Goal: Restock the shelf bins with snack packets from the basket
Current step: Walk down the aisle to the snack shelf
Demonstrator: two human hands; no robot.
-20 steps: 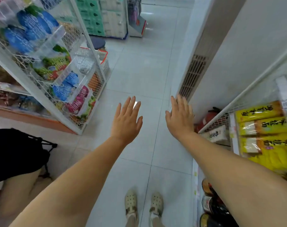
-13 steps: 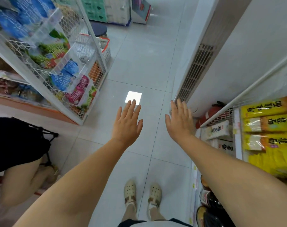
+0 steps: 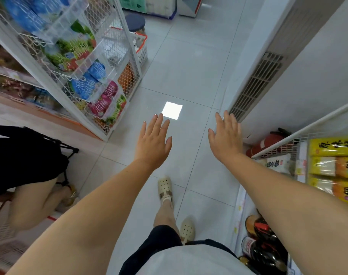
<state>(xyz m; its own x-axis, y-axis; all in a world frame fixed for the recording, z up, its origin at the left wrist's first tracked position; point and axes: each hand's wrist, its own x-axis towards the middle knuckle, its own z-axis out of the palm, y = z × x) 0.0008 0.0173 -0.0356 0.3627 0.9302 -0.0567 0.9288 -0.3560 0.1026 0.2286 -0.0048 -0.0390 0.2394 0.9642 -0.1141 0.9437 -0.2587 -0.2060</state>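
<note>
My left hand (image 3: 152, 141) and right hand (image 3: 225, 139) hover flat, empty; reaching the basket (image 3: 141, 46), I could clip the wire rack (image 3: 120, 36).

On my feed I read the white characters 溜溜梅 on the blue packet (image 3: 89, 84) at the left. The same 溜溜梅 stands on the pink packet (image 3: 107, 96) just below it. At the right edge the top yellow pack (image 3: 334, 145) shows dark characters 原味挂, then the frame cuts them off. The orange-and-yellow packs (image 3: 338, 167) beneath carry print turned sideways that I cannot make out. The white pack (image 3: 276, 162) and the bottle label (image 3: 248, 246) are too blurred to read.
</note>
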